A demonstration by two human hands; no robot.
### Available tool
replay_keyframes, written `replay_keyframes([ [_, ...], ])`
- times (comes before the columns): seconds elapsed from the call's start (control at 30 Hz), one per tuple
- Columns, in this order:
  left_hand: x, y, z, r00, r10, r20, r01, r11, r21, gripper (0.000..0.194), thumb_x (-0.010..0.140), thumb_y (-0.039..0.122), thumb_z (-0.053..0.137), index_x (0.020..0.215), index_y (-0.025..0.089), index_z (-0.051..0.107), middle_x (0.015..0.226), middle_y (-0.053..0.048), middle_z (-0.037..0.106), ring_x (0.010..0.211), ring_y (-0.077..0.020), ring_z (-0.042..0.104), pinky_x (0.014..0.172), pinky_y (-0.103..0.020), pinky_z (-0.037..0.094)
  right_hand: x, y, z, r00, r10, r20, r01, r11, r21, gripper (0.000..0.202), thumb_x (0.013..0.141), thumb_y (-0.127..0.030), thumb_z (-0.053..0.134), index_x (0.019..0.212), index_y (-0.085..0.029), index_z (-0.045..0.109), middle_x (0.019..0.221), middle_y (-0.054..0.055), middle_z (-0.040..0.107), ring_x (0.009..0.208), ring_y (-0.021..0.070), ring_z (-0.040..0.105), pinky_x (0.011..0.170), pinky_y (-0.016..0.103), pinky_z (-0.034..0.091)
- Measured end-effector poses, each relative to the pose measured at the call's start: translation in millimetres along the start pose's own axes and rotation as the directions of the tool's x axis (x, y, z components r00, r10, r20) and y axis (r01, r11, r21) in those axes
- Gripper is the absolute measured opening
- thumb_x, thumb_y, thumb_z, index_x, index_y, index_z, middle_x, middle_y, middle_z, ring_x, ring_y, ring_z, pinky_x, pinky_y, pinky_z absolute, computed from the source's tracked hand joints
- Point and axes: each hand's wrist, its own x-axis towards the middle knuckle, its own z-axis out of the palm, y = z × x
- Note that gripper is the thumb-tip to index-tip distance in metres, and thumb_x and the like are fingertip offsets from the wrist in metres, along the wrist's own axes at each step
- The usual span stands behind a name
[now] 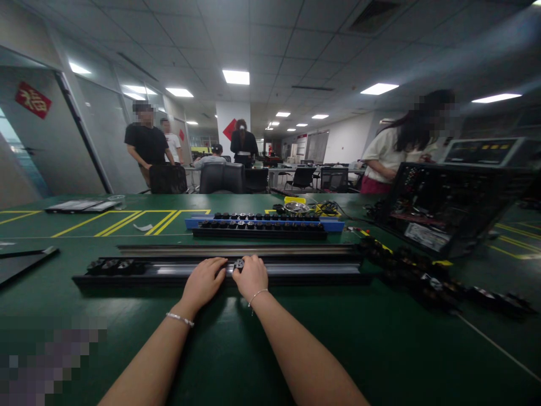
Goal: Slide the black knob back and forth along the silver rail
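A long black rail (296,270) with a shiny inner channel lies across the green table in front of me. My left hand (205,282) rests on the middle of this rail, its fingers close together; whether anything is under them is hidden. Just to its right, my right hand (252,276) grips a small black part (239,264) at the channel. Several black parts (110,265) sit in the rail's left end. Directly behind runs a second dark rail (169,249).
Farther back, a blue rail (336,226) and a black rail hold rows of black parts. A pile of black parts (431,279) lies at right, near an open computer case (443,208). A person (386,152) stands behind it. A dark flat object (27,264) is at left.
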Motion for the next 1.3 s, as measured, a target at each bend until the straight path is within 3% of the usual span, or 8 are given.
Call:
replay_keyframes([
  [1.3,-0.7,-3.6,2.2,0.998,0.046,-0.038,-0.043,0.996,0.081,0.044,0.086,0.037,0.037,0.119,0.017,0.057,0.119,-0.007,0.061,0.111,-0.0214,0.054,0.1,-0.037,0.039,-7.1,96.3,-55.0,0.978,0.148,-0.15,-0.17,0.975,-0.146,0.029,0.073,-0.029,0.05,0.096,-0.018,0.063,0.097,0.009,0.061,0.095,0.021,0.052,0.082,0.03,0.035],
])
